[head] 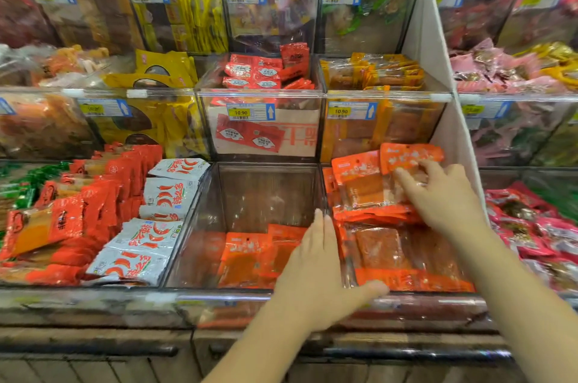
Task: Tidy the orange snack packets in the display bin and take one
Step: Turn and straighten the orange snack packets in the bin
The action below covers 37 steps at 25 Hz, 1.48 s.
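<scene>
I am reaching my right hand into the display bin at the lower right of centre. The orange snack packets are lying there in loose, overlapping layers, with some leaning upright at the back. The fingers of that hand are lying slightly spread and bent over the rearmost packets. Blur is hiding whether they are pinching one or only touching it, so I cannot tell.

My left hand is resting at the bin's front left corner, holding nothing. Its fingers are lying straight and pressed together along the clear divider, with the thumb splaying wide toward the lower packets. A few more orange packets are lying in the neighbouring bin to the left.

I am judging these packets to be light, thin and floppy. Their glossy film is probably slippery, so they are likely to slide over one another when nudged. The flat sealed top edge is looking like the surest place to pinch one.
</scene>
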Tool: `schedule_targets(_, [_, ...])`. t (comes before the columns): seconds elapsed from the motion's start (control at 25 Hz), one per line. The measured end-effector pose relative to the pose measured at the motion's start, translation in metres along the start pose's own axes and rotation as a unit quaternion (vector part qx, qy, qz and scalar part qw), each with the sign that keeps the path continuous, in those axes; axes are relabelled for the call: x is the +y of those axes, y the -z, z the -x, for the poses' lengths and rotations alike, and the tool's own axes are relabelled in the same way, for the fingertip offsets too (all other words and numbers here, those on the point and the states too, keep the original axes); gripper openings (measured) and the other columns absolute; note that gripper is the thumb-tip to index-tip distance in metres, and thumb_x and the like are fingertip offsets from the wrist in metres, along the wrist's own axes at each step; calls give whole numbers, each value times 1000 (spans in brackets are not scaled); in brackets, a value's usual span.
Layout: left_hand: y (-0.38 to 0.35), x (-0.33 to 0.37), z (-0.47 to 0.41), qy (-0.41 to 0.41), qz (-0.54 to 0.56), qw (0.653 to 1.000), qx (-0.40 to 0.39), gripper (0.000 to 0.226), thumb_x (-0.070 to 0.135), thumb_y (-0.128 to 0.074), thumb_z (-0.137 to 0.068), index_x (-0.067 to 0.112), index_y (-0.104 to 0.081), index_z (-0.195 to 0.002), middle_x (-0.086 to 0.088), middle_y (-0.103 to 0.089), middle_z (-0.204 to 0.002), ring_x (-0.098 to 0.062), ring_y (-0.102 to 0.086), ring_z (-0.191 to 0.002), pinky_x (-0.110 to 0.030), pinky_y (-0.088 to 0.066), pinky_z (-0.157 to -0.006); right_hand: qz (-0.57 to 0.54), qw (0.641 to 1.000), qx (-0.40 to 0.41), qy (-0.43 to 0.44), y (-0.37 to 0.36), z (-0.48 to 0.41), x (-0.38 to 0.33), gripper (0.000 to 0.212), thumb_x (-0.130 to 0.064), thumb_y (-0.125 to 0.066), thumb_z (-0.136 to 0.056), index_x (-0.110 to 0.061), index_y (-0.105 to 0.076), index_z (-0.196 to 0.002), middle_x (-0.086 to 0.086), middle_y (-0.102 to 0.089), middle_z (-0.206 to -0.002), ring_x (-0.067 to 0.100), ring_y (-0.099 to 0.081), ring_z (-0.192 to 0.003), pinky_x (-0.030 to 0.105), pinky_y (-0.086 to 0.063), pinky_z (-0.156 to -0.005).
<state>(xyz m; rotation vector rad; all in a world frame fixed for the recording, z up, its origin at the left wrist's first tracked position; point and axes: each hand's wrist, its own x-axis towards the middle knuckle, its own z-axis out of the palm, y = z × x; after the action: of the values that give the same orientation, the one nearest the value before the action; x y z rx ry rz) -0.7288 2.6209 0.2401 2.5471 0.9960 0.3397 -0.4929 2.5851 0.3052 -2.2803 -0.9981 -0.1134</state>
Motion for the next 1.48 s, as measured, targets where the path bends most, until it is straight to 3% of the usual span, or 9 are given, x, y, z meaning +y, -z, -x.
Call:
schedule_targets(0.08, [-3, 1, -3, 17, -6, 1000, 4, 135, 97, -45, -70, 22, 27, -156, 7, 32, -164, -13, 13, -156, -38, -8, -125, 89, 996, -28, 1, 1, 0, 2, 77, -74, -47, -90, -16, -57, -139, 26, -41, -143, 45, -44, -133, 50, -39, -111])
schedule_targets(0.2, [-3, 0, -4, 18, -19, 1000, 2, 135, 99, -44, -68, 24, 28, -156, 8, 30, -165, -13, 11, -156, -40, -10, -124, 140, 987, 27, 69, -5, 0, 6, 61, -60, -52, -96, -13, -67, -131, 21, -40, -154, 42, -40, -139, 48, -37, -112])
schedule_targets(0.32, [-3, 1, -5, 13, -19, 1000, 5, 134, 97, -44, -70, 23, 26, -157, 7, 28, -166, -14, 10, -156, -40, -11, -124, 107, 988, 34, 106, -12, 0, 8, 45, -47, -49, -100, -15, -70, -125, 15, -62, -133, 39, -55, -123, 50, -49, -99])
schedule_targets(0.56, [8, -7, -5, -4, 54, 995, -78, 122, 85, -52, -80, 28, 26, -156, 13, 29, -165, -14, -4, -156, -41, -24, -123, 99, 972, 132, 165, -17, 18, -22, 30, -14, -47, -96, 3, -70, -105, 24, -67, -106, 45, -61, -100, 52, -54, -81])
schedule_targets(0.72, [54, -55, -8, 20, 193, 964, -179, 76, 51, -52, -102, 29, -12, -162, 8, -30, -164, -6, -42, -138, -17, -36, -109, -3, 962, 25, 271, -44, 69, -79, 34, -13, -51, -100, -6, -62, -131, 14, -62, -129, 32, -55, -122, 42, -45, -103])
schedule_targets(0.88, [67, -115, -37, 185, -105, 953, -217, 61, 48, -52, -101, 7, -48, -146, -13, -57, -145, -28, -57, -128, -29, -44, -106, 46, 963, -82, 252, -94, 98, -99, 54, -24, -39, -107, -7, -29, -157, 19, -19, -166, 29, -15, -155, 35, -17, -127])
schedule_targets(1.08, [51, -146, -73, 349, -121, 853, -368, 79, 53, -58, -98, 3, -34, -154, -17, -45, -154, -33, -51, -136, -40, -43, -112, 102, 965, -93, 221, -102, 101, -101, 58, -26, -40, -108, -13, -19, -161, 15, 11, -170, 28, 6, -158, 36, -12, -129])
schedule_targets(1.24, [33, -141, -85, 337, -159, 833, -409, 79, 48, -53, -102, -1, -23, -157, -19, -36, -159, -35, -41, -143, -42, -36, -117, 141, 958, -108, 225, -103, 98, -104, 57, -27, -41, -108, -15, -21, -160, 16, 15, -169, 29, 10, -157, 38, -8, -129])
schedule_targets(1.48, [25, -145, -92, 286, -239, 822, -431, 75, 51, -54, -101, 3, -33, -155, -16, -42, -155, -35, -43, -140, -43, -37, -115, 105, 964, -123, 210, -100, 97, -104, 54, -27, -42, -108, -18, -26, -158, 10, 13, -170, 24, 10, -158, 37, -13, -129])
